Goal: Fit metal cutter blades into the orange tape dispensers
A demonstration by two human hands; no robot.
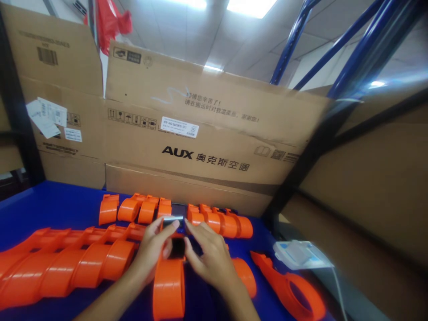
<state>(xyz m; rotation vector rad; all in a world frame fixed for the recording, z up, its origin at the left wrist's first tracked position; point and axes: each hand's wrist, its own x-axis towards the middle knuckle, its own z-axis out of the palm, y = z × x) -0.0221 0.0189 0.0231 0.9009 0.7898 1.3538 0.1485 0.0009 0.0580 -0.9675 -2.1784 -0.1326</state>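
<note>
My left hand (pixel 154 244) is closed on a small dark rectangular piece (pixel 172 222) with a glossy top, its thumb pressed on the upper face. From the other side, the fingers of my right hand (pixel 210 255) pinch the same piece at its right edge. Just below the hands is an orange plastic part with a wide ring (pixel 169 287) and a black patch (pixel 177 248) near its upper end. Whether the dark piece is attached to that orange part cannot be seen, since my fingers cover the join.
Several orange ringed parts (pixel 88 265) overlap at left. More orange parts (pixel 203 220) line the back of the blue surface (pixel 30 203). One orange part (pixel 287 285) lies at right, near a white box with a cable (pixel 302 255). Cardboard (pixel 207 147) and rack posts (pixel 301 160) stand behind.
</note>
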